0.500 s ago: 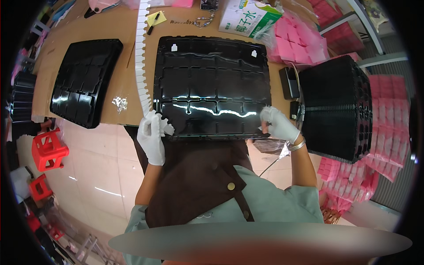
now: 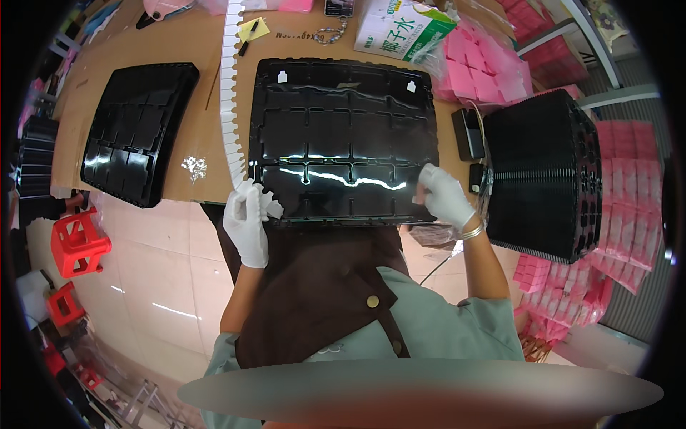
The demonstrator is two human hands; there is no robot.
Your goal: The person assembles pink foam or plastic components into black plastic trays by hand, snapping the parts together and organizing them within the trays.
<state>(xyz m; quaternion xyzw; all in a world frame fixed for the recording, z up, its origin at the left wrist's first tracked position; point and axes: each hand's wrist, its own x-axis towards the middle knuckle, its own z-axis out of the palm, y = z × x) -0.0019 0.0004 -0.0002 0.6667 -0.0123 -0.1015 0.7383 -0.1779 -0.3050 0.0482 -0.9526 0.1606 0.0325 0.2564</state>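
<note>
A large black moulded plastic tray [image 2: 350,132] lies before me, with two small white stickers on it, one near the far left corner [image 2: 282,76] and one near the far right [image 2: 411,86]. A long white strip of notched stickers [image 2: 229,107] runs down along the tray's left edge. Its near end is pinched in my gloved left hand [image 2: 247,222], beside the near left corner, where white pieces stick out from the fingers. My gloved right hand [image 2: 446,199] is over the tray's near right corner; its fingers are bent and blurred, and anything between them cannot be made out.
Another black tray [image 2: 136,132] lies on the cardboard-covered table to the left. At right stands a tall stack of black trays [image 2: 539,179], beside a black box [image 2: 469,136]. Farther back are a carton [image 2: 404,30], pink wrapped packs [image 2: 482,61] and a pen [image 2: 249,39]. Red stools [image 2: 80,243] stand left.
My right hand has shifted slightly up and left from the tray's near right corner. My left hand has barely moved and keeps its grip on the sticker strip.
</note>
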